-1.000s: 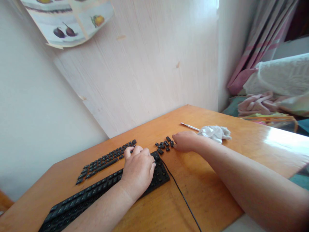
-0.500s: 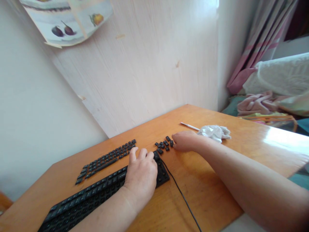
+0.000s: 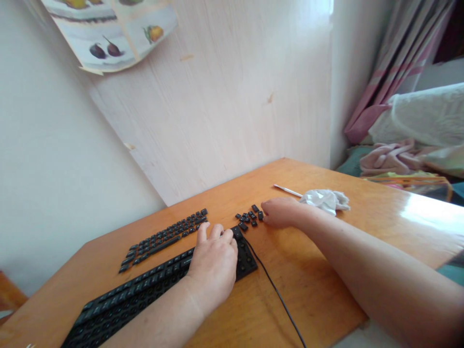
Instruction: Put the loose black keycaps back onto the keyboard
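Note:
A black keyboard [image 3: 139,288] lies across the front left of the table, most of its lower rows and its right block bare of keycaps. My left hand [image 3: 215,256] rests palm down over its right part, fingers bent and slightly apart near the far edge; its thumb is hidden. Beyond the keyboard's right end lies a loose cluster of black keycaps [image 3: 243,225]. My right hand [image 3: 281,211] is at the right side of that cluster, fingers together and curled down beside a keycap [image 3: 260,215]. Whatever its fingertips hold is hidden.
Removed keycaps [image 3: 163,239] lie in keyboard-like rows behind the keyboard. A black cable [image 3: 277,292] runs from it toward the front edge. Behind my right hand are a thin white stick [image 3: 286,189] and a crumpled white tissue [image 3: 322,200]. A wall panel borders the orange table [image 3: 380,212].
The whole view has shifted slightly, moving everything a little to the right. Both hands keep nearly the same places relative to the keyboard and the loose keycaps.

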Demonstrator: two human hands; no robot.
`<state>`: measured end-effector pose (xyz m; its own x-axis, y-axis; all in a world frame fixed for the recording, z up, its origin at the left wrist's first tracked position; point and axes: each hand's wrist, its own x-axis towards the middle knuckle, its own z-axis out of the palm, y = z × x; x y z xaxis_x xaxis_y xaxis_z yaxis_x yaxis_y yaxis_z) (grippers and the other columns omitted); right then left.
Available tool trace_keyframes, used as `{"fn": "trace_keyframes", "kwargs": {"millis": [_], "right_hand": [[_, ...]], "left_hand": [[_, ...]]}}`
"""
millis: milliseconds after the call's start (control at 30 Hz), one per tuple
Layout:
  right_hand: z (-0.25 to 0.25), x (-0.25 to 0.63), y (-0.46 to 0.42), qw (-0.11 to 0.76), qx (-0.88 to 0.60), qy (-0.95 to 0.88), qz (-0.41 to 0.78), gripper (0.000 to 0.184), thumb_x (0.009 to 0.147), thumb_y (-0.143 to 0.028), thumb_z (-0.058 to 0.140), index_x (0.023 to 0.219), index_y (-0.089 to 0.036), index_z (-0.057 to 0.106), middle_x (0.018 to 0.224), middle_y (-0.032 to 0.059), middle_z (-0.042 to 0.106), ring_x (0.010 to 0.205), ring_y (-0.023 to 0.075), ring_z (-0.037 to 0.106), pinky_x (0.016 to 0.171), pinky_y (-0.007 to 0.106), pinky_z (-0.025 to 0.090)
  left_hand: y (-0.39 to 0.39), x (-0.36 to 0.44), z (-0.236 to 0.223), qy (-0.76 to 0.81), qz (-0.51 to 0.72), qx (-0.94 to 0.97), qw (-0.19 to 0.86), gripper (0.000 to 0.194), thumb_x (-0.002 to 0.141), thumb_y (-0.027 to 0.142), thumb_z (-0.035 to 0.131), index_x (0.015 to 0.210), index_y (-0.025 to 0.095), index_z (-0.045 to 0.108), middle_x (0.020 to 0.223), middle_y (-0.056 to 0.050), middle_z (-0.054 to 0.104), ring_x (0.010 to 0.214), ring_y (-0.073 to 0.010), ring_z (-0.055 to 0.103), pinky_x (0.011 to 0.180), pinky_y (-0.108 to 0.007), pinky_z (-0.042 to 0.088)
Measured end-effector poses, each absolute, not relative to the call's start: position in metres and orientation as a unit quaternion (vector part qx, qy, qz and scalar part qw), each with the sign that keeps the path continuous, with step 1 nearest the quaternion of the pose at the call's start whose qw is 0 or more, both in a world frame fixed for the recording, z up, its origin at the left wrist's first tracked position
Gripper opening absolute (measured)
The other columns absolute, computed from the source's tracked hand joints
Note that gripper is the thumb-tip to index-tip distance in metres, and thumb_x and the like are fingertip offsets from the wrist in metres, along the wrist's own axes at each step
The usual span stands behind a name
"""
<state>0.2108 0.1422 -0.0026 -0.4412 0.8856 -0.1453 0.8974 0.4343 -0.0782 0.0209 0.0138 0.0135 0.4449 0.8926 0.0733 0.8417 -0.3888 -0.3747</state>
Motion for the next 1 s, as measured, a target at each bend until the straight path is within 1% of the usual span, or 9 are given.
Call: {"fn": "trace_keyframes", "kwargs": {"millis": [67, 200, 367, 533, 633, 767, 867, 1000], "right_hand": [[-0.003, 0.211, 0.142, 0.039, 0.525, 0.847, -0.070, 0.033, 0.086, -0.026, 0.051, 0.110, -0.014, 0.070, 0.116, 0.0193, 0.069, 0.103, 0.0309, 0.066, 0.079, 0.039, 0.051], [-0.004, 0.211, 0.142, 0.038, 0.518, 0.852, -0.067, 0.034, 0.087, -0.027, 0.050, 0.110, -0.014, 0.070, 0.116, 0.0197, 0.069, 0.104, 0.0313, 0.066, 0.080, 0.040, 0.051], [-0.005, 0.211, 0.144, 0.035, 0.522, 0.849, -0.065, 0.034, 0.087, -0.027, 0.051, 0.111, -0.014, 0.070, 0.118, 0.0190, 0.068, 0.104, 0.0310, 0.066, 0.082, 0.041, 0.051], [-0.004, 0.211, 0.143, 0.037, 0.520, 0.851, -0.066, 0.032, 0.087, -0.027, 0.051, 0.110, -0.015, 0.070, 0.118, 0.0183, 0.069, 0.103, 0.0313, 0.066, 0.080, 0.040, 0.051], [-0.002, 0.212, 0.142, 0.042, 0.521, 0.850, -0.068, 0.032, 0.086, -0.026, 0.052, 0.110, -0.015, 0.070, 0.118, 0.0182, 0.069, 0.104, 0.0310, 0.066, 0.080, 0.039, 0.051], [0.001, 0.214, 0.142, 0.047, 0.531, 0.844, -0.064, 0.034, 0.086, -0.023, 0.052, 0.112, -0.014, 0.071, 0.122, 0.0182, 0.067, 0.108, 0.0311, 0.065, 0.083, 0.040, 0.051], [0.002, 0.214, 0.142, 0.050, 0.543, 0.836, -0.057, 0.035, 0.086, -0.021, 0.051, 0.115, -0.014, 0.070, 0.124, 0.0192, 0.067, 0.109, 0.0315, 0.064, 0.084, 0.041, 0.051], [0.003, 0.215, 0.142, 0.049, 0.545, 0.835, -0.054, 0.036, 0.087, -0.021, 0.052, 0.117, -0.014, 0.070, 0.124, 0.0193, 0.067, 0.110, 0.0309, 0.064, 0.085, 0.040, 0.051]], "left_hand": [[0.015, 0.015, 0.019, -0.534, 0.029, -0.831, 0.156, 0.023, 0.084, 0.016, 0.051, 0.090, 0.023, 0.072, 0.097, -0.009, 0.066, 0.106, -0.0300, 0.050, 0.103, -0.056, 0.026], [0.016, 0.008, 0.024, -0.555, -0.045, -0.820, 0.135, 0.031, 0.085, 0.012, 0.047, 0.094, 0.028, 0.073, 0.102, -0.005, 0.068, 0.112, -0.0272, 0.048, 0.104, -0.052, 0.025], [0.017, 0.005, 0.021, -0.547, -0.034, -0.831, 0.096, 0.031, 0.080, 0.011, 0.052, 0.089, 0.030, 0.076, 0.109, -0.003, 0.068, 0.117, -0.0277, 0.046, 0.105, -0.052, 0.024], [0.019, 0.002, 0.015, -0.551, -0.052, -0.827, 0.097, 0.031, 0.080, 0.012, 0.052, 0.086, 0.030, 0.076, 0.111, -0.002, 0.068, 0.119, -0.0272, 0.046, 0.106, -0.053, 0.021], [0.022, 0.002, 0.017, -0.546, -0.052, -0.831, 0.096, 0.030, 0.080, 0.012, 0.053, 0.085, 0.030, 0.076, 0.109, -0.001, 0.069, 0.117, -0.0267, 0.047, 0.106, -0.052, 0.021], [0.037, 0.003, 0.025, -0.563, -0.073, -0.817, 0.101, 0.027, 0.085, 0.019, 0.052, 0.094, 0.031, 0.074, 0.103, -0.001, 0.071, 0.111, -0.0254, 0.051, 0.100, -0.048, 0.029], [0.060, 0.006, 0.028, -0.573, -0.085, -0.809, 0.102, 0.025, 0.089, 0.027, 0.051, 0.099, 0.030, 0.074, 0.104, -0.002, 0.072, 0.109, -0.0260, 0.053, 0.095, -0.044, 0.035], [0.099, 0.015, 0.021, -0.567, -0.084, -0.814, 0.095, 0.026, 0.088, 0.035, 0.052, 0.102, 0.029, 0.073, 0.103, -0.003, 0.073, 0.108, -0.0272, 0.054, 0.089, -0.041, 0.040]]}}
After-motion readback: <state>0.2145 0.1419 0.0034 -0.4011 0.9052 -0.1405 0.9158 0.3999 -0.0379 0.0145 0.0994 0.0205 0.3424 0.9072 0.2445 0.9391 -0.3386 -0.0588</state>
